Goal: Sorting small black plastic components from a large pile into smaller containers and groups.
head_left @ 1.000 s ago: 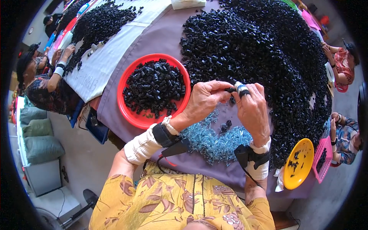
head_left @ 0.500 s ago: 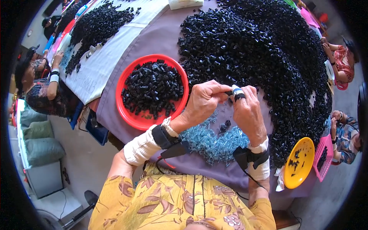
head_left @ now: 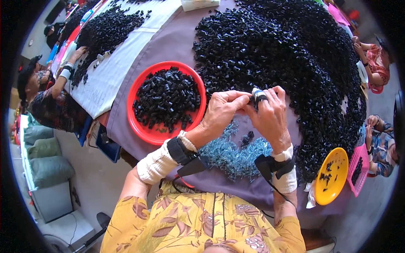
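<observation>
My left hand [head_left: 222,113] and my right hand [head_left: 272,122] meet at the fingertips above the purple tablecloth [head_left: 168,50]. Thumb and forefinger of the left are pinched together; whatever lies between them is too small to make out. A small black plastic piece [head_left: 252,101] shows dark at the right fingertips, partly hidden. White tape and a black band wrap one right finger. Below the hands spreads a heap of small clear bluish plastic parts [head_left: 236,158]. Left of them stands a red bowl [head_left: 131,122] of black pieces. Beyond lies a large pile of black plastic pieces [head_left: 270,55].
At the right edge sit a yellow plate [head_left: 332,192] with a few black pieces and a pink basket [head_left: 363,158]. Co-workers sit at the left [head_left: 55,101] and right [head_left: 379,145]. Another black pile [head_left: 109,29] covers part of a white cloth [head_left: 122,71].
My right hand's fingers have spread a little more, with the fingertips still meeting the left's. The co-worker at the left has reached an arm farther toward the pile.
</observation>
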Demonstrator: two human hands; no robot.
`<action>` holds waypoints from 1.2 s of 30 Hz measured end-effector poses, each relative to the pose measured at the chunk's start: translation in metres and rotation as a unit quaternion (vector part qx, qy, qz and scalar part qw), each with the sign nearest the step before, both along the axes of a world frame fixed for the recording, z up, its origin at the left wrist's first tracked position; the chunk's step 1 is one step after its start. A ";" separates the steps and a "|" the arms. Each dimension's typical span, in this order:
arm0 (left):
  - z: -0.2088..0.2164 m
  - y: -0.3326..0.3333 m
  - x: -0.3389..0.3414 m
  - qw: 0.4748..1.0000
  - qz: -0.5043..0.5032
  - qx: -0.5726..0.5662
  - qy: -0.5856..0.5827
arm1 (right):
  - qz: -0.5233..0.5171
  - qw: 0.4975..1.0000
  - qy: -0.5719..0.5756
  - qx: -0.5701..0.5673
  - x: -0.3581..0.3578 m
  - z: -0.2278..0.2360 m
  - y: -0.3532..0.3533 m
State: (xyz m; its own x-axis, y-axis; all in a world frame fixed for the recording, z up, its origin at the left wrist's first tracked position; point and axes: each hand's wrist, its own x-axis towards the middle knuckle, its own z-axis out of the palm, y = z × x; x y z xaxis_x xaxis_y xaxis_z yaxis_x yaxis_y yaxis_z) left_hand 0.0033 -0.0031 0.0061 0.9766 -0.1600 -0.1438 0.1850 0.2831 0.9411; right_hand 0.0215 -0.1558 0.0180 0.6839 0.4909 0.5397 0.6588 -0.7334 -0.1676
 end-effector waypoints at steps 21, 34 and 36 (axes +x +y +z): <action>-0.006 0.012 -0.001 0.989 -0.065 -0.085 0.104 | 0.034 0.996 0.054 0.063 0.002 0.004 0.000; -0.009 0.023 -0.011 0.993 -0.086 -0.055 0.053 | 0.097 0.986 0.133 0.037 0.008 0.007 -0.002; -0.002 0.033 -0.014 0.993 0.036 -0.103 0.046 | 0.032 0.985 0.151 0.075 0.011 0.007 -0.009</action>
